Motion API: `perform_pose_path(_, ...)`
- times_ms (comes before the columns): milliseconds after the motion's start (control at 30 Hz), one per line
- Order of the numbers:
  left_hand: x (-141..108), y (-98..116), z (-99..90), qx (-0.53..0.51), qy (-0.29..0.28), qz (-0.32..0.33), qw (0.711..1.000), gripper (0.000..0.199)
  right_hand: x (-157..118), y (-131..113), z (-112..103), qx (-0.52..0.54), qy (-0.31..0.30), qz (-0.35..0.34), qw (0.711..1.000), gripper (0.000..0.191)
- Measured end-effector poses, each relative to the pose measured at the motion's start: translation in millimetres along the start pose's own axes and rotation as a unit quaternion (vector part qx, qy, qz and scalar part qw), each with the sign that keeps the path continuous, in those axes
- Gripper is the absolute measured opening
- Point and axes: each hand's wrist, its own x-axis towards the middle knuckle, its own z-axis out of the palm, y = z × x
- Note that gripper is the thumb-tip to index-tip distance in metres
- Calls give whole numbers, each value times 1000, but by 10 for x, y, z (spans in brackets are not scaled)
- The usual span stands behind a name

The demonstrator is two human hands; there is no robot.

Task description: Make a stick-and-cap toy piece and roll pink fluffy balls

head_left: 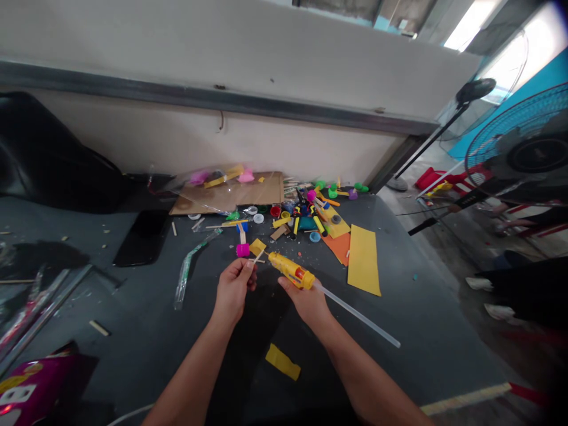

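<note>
Yellow glue gun [290, 270] sits clamped in the right hand [306, 302], its long translucent glue stick [359, 316] trailing behind. Its nozzle points toward a thin wooden stick [257, 259] pinched by the left hand's [233, 290] fingers [245, 269], above the grey bench [399, 331].

dark grey tabletop [421, 313] | cardboard sheet [266, 192] | yellow card strip [364, 260] | bottle caps [258, 218] | perhaps a phone [142, 238]

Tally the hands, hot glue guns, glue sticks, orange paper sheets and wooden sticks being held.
Hands: 2 (left hand, right hand)
Hot glue guns: 1
Glue sticks: 1
Orange paper sheets: 1
Wooden sticks held: 1
Total: 6
</note>
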Motion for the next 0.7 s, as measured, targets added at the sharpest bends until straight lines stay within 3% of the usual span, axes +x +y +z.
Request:
perform_pose_path(200, 9, -21, -17, 1, -2, 6, 1000, 22, -34, -11, 20, 10, 10, 18, 1000, 28)
perform_pose_path(700, 32, -32, -21, -14, 11, 11, 1000, 23, -118, -31, 108, 67, -52, 39, 996, 23)
